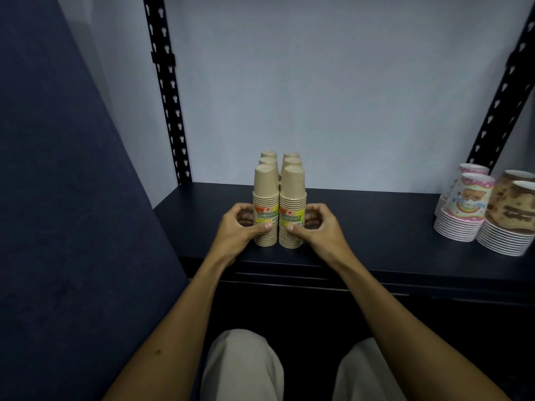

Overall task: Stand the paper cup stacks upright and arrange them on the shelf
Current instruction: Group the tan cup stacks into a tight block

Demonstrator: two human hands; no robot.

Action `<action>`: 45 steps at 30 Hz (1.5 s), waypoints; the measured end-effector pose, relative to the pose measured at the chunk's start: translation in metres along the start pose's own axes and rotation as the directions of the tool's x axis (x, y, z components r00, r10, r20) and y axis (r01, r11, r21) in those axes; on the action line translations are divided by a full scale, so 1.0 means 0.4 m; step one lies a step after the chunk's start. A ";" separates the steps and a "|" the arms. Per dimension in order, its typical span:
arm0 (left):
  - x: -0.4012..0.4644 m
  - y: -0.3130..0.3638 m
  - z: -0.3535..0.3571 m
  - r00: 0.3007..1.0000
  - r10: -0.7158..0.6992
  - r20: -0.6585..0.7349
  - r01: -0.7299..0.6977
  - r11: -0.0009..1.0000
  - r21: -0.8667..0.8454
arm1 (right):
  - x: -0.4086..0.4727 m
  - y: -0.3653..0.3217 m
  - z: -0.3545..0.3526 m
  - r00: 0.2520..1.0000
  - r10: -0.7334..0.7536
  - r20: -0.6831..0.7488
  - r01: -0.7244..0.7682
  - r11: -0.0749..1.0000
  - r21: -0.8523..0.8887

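Note:
Several tan paper cup stacks stand upright, upside down, in two rows on the dark shelf. The front left stack and the front right stack carry yellow labels and touch each other. My left hand grips the front left stack from its left side, thumb on the label. My right hand grips the front right stack from its right side. The rear stacks are partly hidden behind the front ones.
Pink patterned cup stacks and brown patterned cup stacks lean at the shelf's right end. Black perforated posts stand at the back left and right. A dark blue panel fills the left side. My knees show below.

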State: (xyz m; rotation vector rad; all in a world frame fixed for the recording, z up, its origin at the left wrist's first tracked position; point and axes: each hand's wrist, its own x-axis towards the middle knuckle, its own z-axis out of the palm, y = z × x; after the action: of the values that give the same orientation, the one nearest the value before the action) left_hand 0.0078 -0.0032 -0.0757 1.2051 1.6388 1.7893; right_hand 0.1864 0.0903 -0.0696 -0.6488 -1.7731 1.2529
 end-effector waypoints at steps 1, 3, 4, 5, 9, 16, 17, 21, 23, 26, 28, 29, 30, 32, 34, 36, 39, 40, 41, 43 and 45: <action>0.002 -0.002 -0.001 1.000 -0.002 -0.001 0.002 1.000 -0.003 | 0.000 0.000 -0.002 1.000 0.005 -0.004 -0.005 1.000 0.008; 0.002 -0.003 -0.002 1.000 -0.005 -0.002 0.005 1.000 -0.019 | 0.002 0.003 -0.004 1.000 0.012 -0.013 -0.011 1.000 0.028; 0.001 -0.002 -0.002 1.000 -0.006 0.000 0.006 1.000 -0.027 | 0.002 0.004 -0.005 1.000 0.010 -0.016 -0.009 0.999 0.038; 0.001 -0.001 -0.002 1.000 -0.006 0.003 0.006 0.999 -0.034 | 0.002 0.005 -0.005 1.000 0.009 -0.016 -0.008 0.999 0.046; -0.001 0.004 -0.002 1.000 -0.012 0.013 0.012 0.998 -0.054 | 0.007 0.016 -0.011 1.000 0.008 -0.002 -0.008 0.998 0.062; 0.000 0.003 -0.003 1.000 -0.003 0.010 0.004 0.997 -0.072 | 0.012 0.029 -0.011 1.000 -0.005 0.015 0.004 0.997 0.074; -0.001 0.003 -0.002 1.000 -0.002 0.011 0.003 0.997 -0.073 | 0.012 0.029 -0.011 1.000 -0.006 0.016 0.004 0.997 0.076; 0.002 -0.003 -0.004 1.000 -0.007 0.003 0.007 0.998 -0.068 | 0.011 0.027 -0.010 1.000 -0.009 0.012 0.008 0.997 0.076; 0.003 -0.005 -0.005 1.000 -0.011 -0.001 0.011 0.997 -0.072 | 0.010 0.028 -0.010 1.000 -0.016 0.009 0.015 0.998 0.068; 0.002 -0.003 -0.004 1.000 -0.010 0.002 0.010 0.997 -0.074 | 0.009 0.027 -0.011 1.000 -0.020 0.010 0.019 0.997 0.070; 0.001 -0.001 -0.004 1.000 -0.009 0.007 0.009 0.997 -0.081 | 0.008 0.026 -0.011 1.000 -0.018 0.011 0.017 0.997 0.080; 0.001 0.000 -0.004 1.000 -0.009 0.011 0.009 0.996 -0.086 | 0.008 0.024 -0.011 1.000 -0.018 0.013 0.016 0.996 0.084; 0.001 0.001 -0.005 1.000 -0.009 0.013 0.010 0.996 -0.088 | 0.008 0.023 -0.010 1.000 -0.017 0.014 0.015 0.996 0.086; 0.002 0.000 -0.005 1.000 -0.008 0.018 0.010 0.996 -0.089 | 0.008 0.023 -0.010 1.000 -0.015 0.013 0.014 0.996 0.087; 0.002 0.002 -0.005 1.000 -0.010 0.021 0.012 0.996 -0.094 | 0.008 0.023 -0.010 1.000 -0.015 0.012 0.014 0.996 0.092; 0.002 0.001 -0.004 1.000 -0.015 0.020 0.017 0.995 -0.099 | 0.008 0.024 -0.010 1.000 -0.011 0.015 0.010 0.996 0.093; 0.002 0.002 -0.004 0.999 -0.027 0.020 0.029 0.994 -0.104 | 0.008 0.023 -0.010 1.000 -0.009 0.014 0.008 0.996 0.090; 0.002 0.001 -0.003 0.999 -0.030 0.021 0.032 0.994 -0.104 | 0.007 0.023 -0.010 1.000 -0.009 0.013 0.008 0.996 0.091; 0.002 0.002 -0.003 0.999 -0.032 0.020 0.034 0.994 -0.108 | 0.007 0.022 -0.010 1.000 -0.010 0.013 0.008 0.996 0.094; 0.002 0.002 -0.003 0.999 -0.035 0.021 0.037 0.993 -0.116 | 0.007 0.022 -0.010 1.000 -0.009 0.014 0.007 0.995 0.096; 0.002 0.002 -0.003 0.999 -0.037 0.024 0.040 0.992 -0.118 | 0.006 0.022 -0.010 1.000 -0.007 0.017 0.005 0.995 0.095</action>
State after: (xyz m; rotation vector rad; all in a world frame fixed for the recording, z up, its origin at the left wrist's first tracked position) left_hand 0.0067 -0.0032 -0.0744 1.1290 1.5101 1.8162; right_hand 0.1882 0.0974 -0.0763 -0.5792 -1.7164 1.3338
